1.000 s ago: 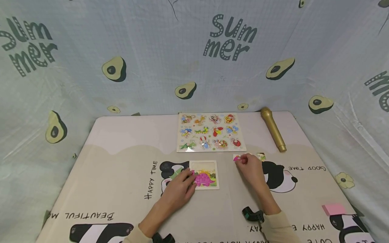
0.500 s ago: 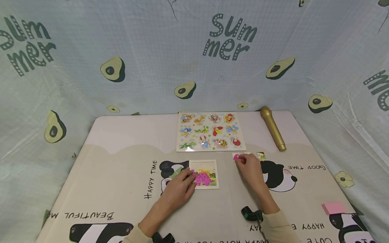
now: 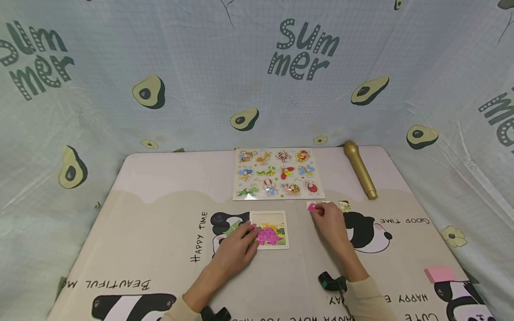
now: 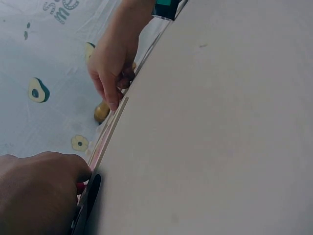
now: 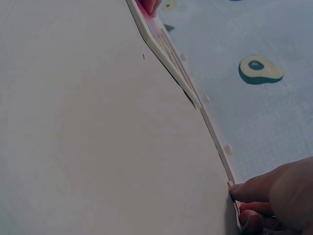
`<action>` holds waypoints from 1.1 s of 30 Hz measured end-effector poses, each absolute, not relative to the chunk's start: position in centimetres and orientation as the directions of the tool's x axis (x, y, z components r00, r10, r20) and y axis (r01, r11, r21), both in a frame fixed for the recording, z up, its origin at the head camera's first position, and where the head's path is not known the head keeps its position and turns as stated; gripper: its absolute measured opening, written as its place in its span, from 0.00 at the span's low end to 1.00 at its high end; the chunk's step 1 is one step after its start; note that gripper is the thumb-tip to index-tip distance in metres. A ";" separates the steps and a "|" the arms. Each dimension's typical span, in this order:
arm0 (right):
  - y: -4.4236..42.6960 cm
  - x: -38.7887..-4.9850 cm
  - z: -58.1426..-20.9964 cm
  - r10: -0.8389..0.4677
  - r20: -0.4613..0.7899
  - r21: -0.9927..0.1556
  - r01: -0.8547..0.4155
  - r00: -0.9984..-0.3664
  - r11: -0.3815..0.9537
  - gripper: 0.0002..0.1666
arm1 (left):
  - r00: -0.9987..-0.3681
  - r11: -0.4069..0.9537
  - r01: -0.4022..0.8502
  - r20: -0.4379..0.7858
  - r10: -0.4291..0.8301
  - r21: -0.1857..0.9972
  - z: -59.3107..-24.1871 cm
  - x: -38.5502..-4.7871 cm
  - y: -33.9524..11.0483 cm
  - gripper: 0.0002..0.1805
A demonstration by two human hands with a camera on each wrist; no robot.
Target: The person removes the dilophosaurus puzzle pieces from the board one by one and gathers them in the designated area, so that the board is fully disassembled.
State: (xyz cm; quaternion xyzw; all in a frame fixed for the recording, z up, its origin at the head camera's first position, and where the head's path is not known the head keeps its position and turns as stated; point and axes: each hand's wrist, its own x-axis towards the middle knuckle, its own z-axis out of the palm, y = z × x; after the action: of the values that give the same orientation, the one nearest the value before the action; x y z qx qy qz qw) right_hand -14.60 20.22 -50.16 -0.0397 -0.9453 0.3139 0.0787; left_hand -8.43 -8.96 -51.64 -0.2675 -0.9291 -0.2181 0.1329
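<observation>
Pale bluish avocado-print fabric sheet (image 3: 192,53) all around, cream-and-pink panda-print tabletop (image 3: 160,249) below. Mid-tabletop, lying flat: square pale-wood puzzle frame (image 3: 287,229), with magenta-dinosaur puzzle pieces (image 3: 271,236) across the lower part and a plain beige strip along the top.

Changes over the last second? Next to none, honestly. Same pinch, same spots, just a tiny drift in the head view. So no progress on the puzzle in that stretch: top strip just as bare, loose piece still outside the frame.

Left hand (image 3: 237,245) laid over the frame's left edge, fingers fairly straight, not wrapped round anything as far as visible. Right hand (image 3: 332,225) well apart from it, fingers curled and angled down, pinching a small flat white-and-magenta puzzle piece (image 3: 311,206) right of the frame. Can't tell if lifted or touching the tabletop.

Further out: small green-printed square piece (image 3: 344,205) just beyond the right knuckles, rectangular white insect-picture board (image 3: 279,174) behind, gold microphone-shaped stick (image 3: 361,171) far right, pink rectangular block (image 3: 440,274) nearer the right edge.
</observation>
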 end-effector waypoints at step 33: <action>15.8 -13.3 -48.9 -0.133 0.083 -0.639 -0.155 -0.988 0.753 0.18 | -0.776 0.736 0.604 0.433 0.458 0.305 -51.8 -8.6 -9.0 0.17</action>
State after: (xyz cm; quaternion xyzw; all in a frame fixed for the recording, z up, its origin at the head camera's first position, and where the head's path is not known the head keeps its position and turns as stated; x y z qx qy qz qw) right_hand -13.29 15.76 -48.91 0.0769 -0.9362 0.3426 0.0160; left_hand -8.60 -8.99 -51.79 -0.2899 -0.9166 -0.2190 0.1667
